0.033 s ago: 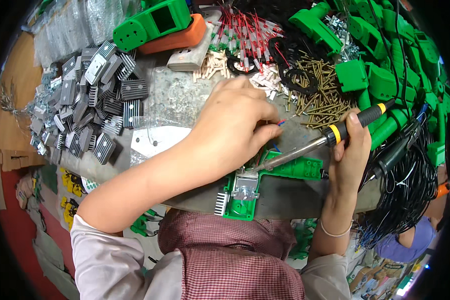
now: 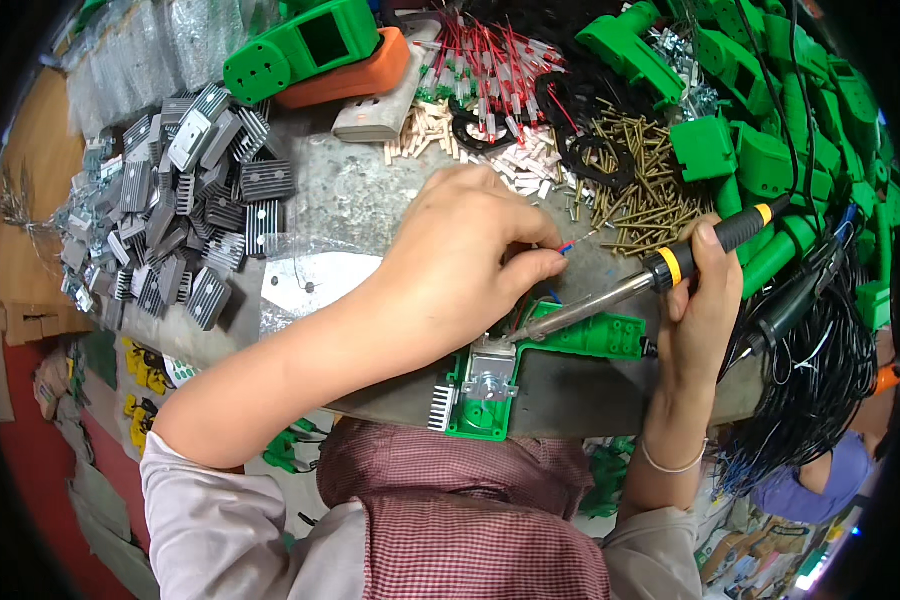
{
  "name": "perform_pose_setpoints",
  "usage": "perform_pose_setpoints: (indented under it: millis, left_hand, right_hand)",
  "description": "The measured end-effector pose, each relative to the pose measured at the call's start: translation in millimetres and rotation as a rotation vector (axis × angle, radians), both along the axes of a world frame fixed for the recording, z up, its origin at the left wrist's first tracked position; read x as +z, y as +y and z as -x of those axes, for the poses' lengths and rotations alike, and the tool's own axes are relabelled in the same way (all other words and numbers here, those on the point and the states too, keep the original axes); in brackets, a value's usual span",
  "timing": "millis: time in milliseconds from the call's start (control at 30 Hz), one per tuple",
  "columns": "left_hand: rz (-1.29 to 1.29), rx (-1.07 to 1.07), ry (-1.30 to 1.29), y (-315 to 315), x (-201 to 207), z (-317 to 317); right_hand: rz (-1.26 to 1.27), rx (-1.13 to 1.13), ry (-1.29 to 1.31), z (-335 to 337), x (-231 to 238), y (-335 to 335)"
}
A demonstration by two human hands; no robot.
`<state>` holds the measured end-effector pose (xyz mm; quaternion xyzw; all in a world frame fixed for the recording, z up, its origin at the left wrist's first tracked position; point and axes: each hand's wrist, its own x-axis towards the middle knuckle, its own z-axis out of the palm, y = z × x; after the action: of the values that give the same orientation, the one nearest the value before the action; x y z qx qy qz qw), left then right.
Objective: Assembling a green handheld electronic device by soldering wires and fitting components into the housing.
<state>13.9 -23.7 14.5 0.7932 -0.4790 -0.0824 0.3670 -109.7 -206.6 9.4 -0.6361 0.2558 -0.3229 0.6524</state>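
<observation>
My left hand (image 2: pixel 475 240) is closed in a pinch, with a thin wire (image 2: pixel 567 247) showing red and blue at its thumb and fingertip. My right hand (image 2: pixel 708 290) grips a soldering iron (image 2: pixel 610 300) by its black handle with yellow bands. The iron's metal shaft slants down to the left, its tip end over the wired part of an opened green housing (image 2: pixel 595 333) at the table's near edge. A silvery metal component (image 2: pixel 490 378) sits in the housing, beside a finned heat sink (image 2: pixel 440 408). My left hand hides part of the wiring.
Grey heat sinks (image 2: pixel 190 190) are piled at the left. Brass-coloured screws (image 2: pixel 645 180), white pieces (image 2: pixel 525 165) and red-leaded parts (image 2: pixel 495 75) lie behind my hands. Green casings (image 2: pixel 770 160) and black cables (image 2: pixel 810 350) crowd the right, where a second black tool (image 2: pixel 785 315) rests.
My left hand has shifted very slightly, and a bit more of the wire shows at its fingertips. The soldering iron and the housing stay where they were.
</observation>
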Motion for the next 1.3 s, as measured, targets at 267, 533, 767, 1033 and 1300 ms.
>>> perform_pose_setpoints:
  millis: [267, 533, 767, 1033, 1300]
  left_hand:
    - [0.107, -0.175, 0.721, 17, 4, -8]
    - [0.133, -0.086, 0.406, 29, 0, 4]
    - [0.248, -0.092, 0.311, 29, -7, 9]
    - [0.274, -0.120, 0.217, 28, -10, 7]
    - [0.328, -0.115, 0.168, 29, -15, 9]
  right_hand:
    - [-0.040, 0.047, -0.023, 3, 3, -2]
    - [-0.024, 0.038, 0.003, 4, 1, -2]
    - [-0.011, -0.057, 0.018, 0, -2, -3]
    - [-0.047, -0.102, 0.010, 2, 1, -6]
    - [-0.004, -0.044, -0.015, 2, 0, -3]
